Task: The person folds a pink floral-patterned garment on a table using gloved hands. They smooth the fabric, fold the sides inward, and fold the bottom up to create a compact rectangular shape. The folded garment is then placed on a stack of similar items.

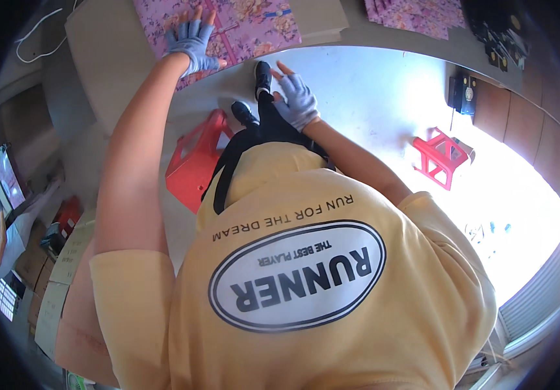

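My left hand point(192, 47), in a grey-blue fingerless glove, lies with fingers spread on a pink floral sheet point(260, 36) at the table's near edge. A darker pink band crosses the sheet, and a small blue strip shows near its right side. My right hand point(298, 103), gloved the same way, is held in front of my body, off the table. Its index finger points out and the thumb is apart; nothing shows in it. Beneath the sheet's right side is a tan board point(325, 23).
More pink floral pieces point(416, 16) and black items point(501, 32) sit farther right on the table. Red stools stand below, one near my legs point(192, 166), another to the right point(442, 158). Cardboard boxes point(65, 260) and another person point(10, 240) are at left. A white cable point(29, 39) lies far left.
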The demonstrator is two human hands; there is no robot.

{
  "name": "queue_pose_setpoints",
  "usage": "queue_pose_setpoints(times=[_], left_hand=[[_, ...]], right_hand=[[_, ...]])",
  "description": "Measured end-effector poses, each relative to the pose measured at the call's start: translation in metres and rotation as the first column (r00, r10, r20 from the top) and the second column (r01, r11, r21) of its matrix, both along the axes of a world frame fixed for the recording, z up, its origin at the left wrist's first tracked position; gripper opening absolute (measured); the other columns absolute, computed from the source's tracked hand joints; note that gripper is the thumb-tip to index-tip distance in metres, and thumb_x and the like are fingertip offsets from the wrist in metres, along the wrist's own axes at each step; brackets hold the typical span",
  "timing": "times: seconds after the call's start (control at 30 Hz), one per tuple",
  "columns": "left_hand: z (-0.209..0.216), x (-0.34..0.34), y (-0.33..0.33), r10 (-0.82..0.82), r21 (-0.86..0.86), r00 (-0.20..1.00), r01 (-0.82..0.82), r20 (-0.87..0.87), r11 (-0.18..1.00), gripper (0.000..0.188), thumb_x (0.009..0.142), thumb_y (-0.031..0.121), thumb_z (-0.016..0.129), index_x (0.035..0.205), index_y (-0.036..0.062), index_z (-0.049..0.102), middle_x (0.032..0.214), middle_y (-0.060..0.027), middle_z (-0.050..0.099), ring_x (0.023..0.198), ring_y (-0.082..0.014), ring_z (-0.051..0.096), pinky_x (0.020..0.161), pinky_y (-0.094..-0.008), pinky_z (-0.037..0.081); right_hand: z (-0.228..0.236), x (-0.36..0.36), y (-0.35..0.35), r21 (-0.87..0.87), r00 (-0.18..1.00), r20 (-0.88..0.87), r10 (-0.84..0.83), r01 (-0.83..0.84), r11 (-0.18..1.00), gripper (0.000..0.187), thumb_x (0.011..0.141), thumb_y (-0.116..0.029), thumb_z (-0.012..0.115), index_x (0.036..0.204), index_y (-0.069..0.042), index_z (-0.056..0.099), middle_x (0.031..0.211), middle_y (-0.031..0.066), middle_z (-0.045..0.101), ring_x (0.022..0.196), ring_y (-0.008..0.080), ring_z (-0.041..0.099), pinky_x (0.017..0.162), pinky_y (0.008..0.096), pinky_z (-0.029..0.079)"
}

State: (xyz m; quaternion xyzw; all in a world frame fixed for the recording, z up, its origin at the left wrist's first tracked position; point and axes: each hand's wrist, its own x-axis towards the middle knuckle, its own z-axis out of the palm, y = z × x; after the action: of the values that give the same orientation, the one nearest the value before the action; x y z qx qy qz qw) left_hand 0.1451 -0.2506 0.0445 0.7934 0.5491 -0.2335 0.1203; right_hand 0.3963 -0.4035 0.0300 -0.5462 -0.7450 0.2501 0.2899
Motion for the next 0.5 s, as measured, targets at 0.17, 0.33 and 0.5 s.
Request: queue_pose_setpoints(times=[0.17,0.33,0.5], left_hand=[[0.0,0.004,0.006,-0.036,-0.022,0.998,0.034,-0.054,0.999,0.13,0.061,0.074,0.069,0.153,0.0284,-0.011,0.16,-0.01,-0.013,0.147,-0.0393,-0.007,0.109,-0.069,0.009],[0.005,0.006,0.005,-0.029,-0.046,0.998,0.026,-0.058,0.999,0.131,0.061,0.075,0.068,0.153,0.0265,-0.011,0.16,-0.0102,-0.014,0.147,-0.0394,-0.008,0.11,-0.0676,0.004],[0.011,0.005,0.002,-0.004,-0.055,0.998,0.007,0.057,0.998,0.128,0.063,0.073,0.069,0.154,0.0243,-0.007,0.16,-0.0116,-0.012,0.147,-0.0386,-0.009,0.112,-0.0644,0.001]], right_hand=[[-0.023,0.039,0.029,-0.545,0.758,-0.366,-0.54,0.295,0.785,0.034,0.097,-0.021,0.054,0.125,-0.002,0.056,0.104,0.0102,0.068,0.084,0.0178,0.066,0.074,0.0295,0.05],[-0.002,0.047,0.088,-0.858,0.644,-0.265,-0.717,0.181,0.48,0.034,0.094,-0.034,0.058,0.111,-0.004,0.062,0.094,0.0091,0.069,0.079,0.0167,0.066,0.063,0.0267,0.048],[-0.021,0.053,0.094,-0.808,0.692,-0.231,-0.684,0.255,0.532,0.026,0.092,-0.026,0.062,0.103,-0.003,0.064,0.089,0.0092,0.069,0.072,0.0172,0.067,0.06,0.0266,0.049]])
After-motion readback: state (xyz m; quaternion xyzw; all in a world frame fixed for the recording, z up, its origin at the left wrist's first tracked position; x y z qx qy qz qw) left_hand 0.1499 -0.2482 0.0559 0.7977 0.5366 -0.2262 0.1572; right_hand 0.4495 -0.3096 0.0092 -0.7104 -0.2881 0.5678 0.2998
